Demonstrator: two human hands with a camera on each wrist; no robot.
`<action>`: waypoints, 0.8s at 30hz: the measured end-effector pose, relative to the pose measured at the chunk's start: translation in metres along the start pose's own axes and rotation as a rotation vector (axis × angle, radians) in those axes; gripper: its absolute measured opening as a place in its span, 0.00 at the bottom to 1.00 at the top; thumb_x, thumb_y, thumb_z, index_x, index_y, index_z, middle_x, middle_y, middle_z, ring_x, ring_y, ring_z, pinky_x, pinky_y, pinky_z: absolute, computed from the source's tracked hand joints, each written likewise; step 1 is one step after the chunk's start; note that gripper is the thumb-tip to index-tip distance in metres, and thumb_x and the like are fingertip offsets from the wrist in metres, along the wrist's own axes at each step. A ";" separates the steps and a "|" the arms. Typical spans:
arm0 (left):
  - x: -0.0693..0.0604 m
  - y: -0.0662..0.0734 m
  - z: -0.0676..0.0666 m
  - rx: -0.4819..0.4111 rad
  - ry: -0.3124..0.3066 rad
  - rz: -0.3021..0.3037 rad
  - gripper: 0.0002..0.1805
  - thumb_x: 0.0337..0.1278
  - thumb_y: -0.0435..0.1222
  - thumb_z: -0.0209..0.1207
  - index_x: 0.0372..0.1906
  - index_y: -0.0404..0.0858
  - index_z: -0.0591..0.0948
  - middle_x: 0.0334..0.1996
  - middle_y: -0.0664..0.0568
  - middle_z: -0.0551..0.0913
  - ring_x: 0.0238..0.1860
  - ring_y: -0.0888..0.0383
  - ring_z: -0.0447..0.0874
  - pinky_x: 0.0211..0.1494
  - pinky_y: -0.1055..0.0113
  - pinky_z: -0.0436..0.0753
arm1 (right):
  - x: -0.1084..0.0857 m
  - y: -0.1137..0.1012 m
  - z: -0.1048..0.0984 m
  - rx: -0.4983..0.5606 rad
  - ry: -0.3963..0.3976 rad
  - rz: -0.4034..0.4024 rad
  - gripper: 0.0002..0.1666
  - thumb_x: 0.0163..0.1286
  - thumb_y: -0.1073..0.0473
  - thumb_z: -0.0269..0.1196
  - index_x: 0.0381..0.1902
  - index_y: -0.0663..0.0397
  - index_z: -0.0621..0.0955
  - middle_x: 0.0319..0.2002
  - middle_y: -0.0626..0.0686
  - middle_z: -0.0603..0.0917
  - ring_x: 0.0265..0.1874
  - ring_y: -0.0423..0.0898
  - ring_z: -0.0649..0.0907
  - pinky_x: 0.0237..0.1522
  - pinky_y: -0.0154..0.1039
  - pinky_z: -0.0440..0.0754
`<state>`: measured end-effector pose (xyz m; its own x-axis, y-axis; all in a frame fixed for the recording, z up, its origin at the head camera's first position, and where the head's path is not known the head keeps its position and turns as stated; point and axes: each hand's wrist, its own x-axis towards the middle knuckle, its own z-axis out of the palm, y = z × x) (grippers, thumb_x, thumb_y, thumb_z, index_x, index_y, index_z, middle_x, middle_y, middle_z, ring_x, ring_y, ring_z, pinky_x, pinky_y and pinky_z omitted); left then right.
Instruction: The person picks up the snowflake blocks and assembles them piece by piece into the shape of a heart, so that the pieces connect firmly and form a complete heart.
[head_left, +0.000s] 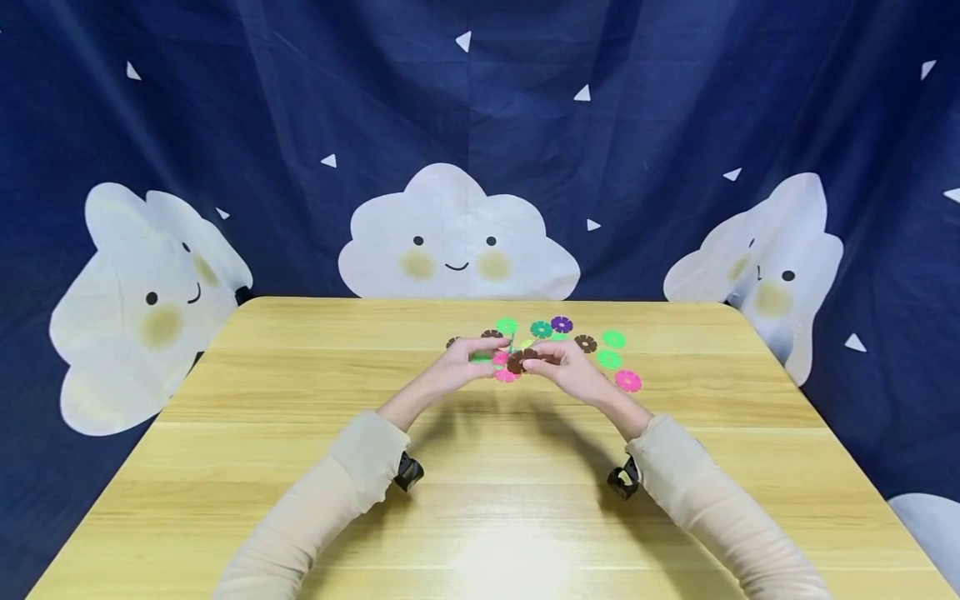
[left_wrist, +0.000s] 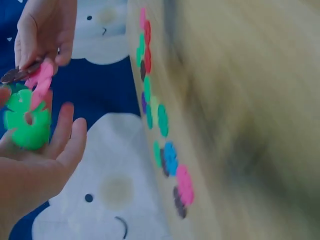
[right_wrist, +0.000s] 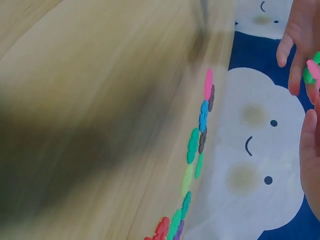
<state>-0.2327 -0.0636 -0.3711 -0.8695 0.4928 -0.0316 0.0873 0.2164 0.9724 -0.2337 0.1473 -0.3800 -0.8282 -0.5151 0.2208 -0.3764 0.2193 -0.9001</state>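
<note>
Both hands half-curled: left hand (head_left: 453, 365) grips flat notched green disc (left_wrist: 31, 134), right hand (head_left: 572, 368) pinches brown disc (head_left: 516, 362).

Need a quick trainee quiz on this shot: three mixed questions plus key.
1. Which disc does the right hand pinch: A yellow, B blue, C brown?
2. True or false: the left hand holds a purple disc.
3. Fill in: the dark blue curtain behind the table is printed with smiling white ____.

Key:
1. C, a brown disc.
2. False: it holds a green disc; the purple disc lies on the table.
3. Clouds.
</note>
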 end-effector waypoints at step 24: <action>-0.002 0.007 0.003 0.287 0.165 0.177 0.29 0.46 0.40 0.66 0.55 0.32 0.75 0.40 0.44 0.83 0.39 0.54 0.82 0.40 0.69 0.80 | -0.005 -0.007 -0.006 0.171 0.155 -0.132 0.15 0.62 0.75 0.55 0.47 0.78 0.70 0.30 0.38 0.82 0.30 0.37 0.81 0.36 0.30 0.80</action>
<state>-0.2284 -0.0605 -0.3648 -0.8933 0.4063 0.1921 0.3559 0.3786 0.8544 -0.2298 0.1529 -0.3730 -0.8353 -0.3939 0.3837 -0.4208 0.0088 -0.9071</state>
